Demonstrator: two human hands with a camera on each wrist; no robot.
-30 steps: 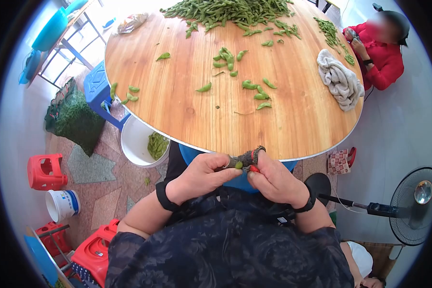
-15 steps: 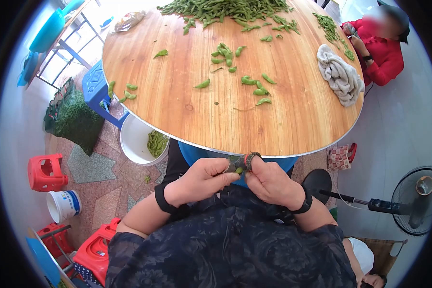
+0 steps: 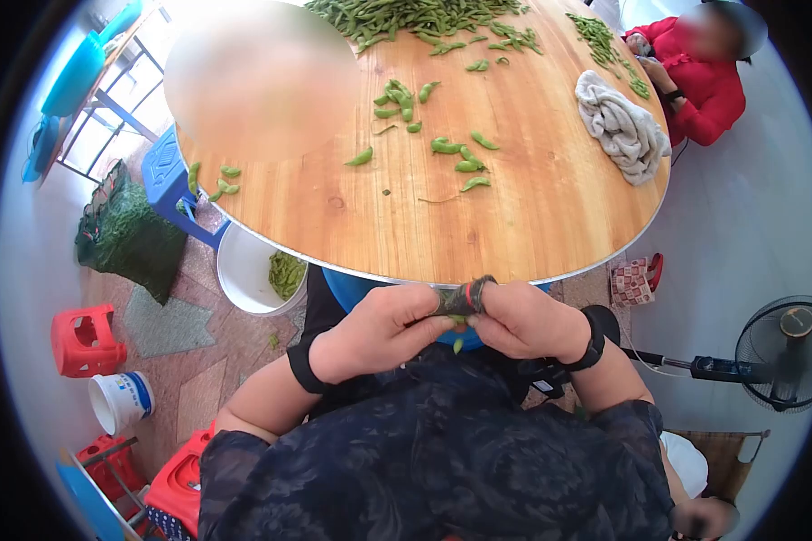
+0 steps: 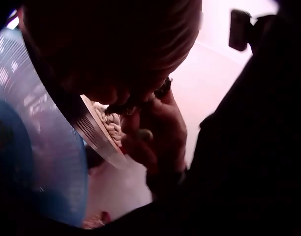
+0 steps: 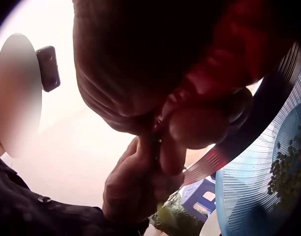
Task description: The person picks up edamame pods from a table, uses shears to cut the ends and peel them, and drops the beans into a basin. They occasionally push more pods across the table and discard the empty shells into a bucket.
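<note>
- Round wooden table (image 3: 514, 225) just ahead of both hands, with loose pods (image 3: 460, 162) scattered further out and a big heap (image 3: 406, 13) at the far edge
- left hand (image 3: 379, 329) and right hand (image 3: 528, 320) meet fingertip to fingertip under the table rim, both curled and pinching one edamame pod (image 3: 457, 319)
- pod looks to lie crosswise, hand to hand, mostly hidden, so neither hand is nearer
- dark finger guard (image 3: 474, 293) on the right hand, right at the pinch
- single green bean (image 3: 457, 345) directly below the pinch
- blue basin (image 3: 347, 288) under the hands; right wrist view shows green bits in it
- white bucket (image 3: 239, 270) out past the left hand holds green pods
</note>
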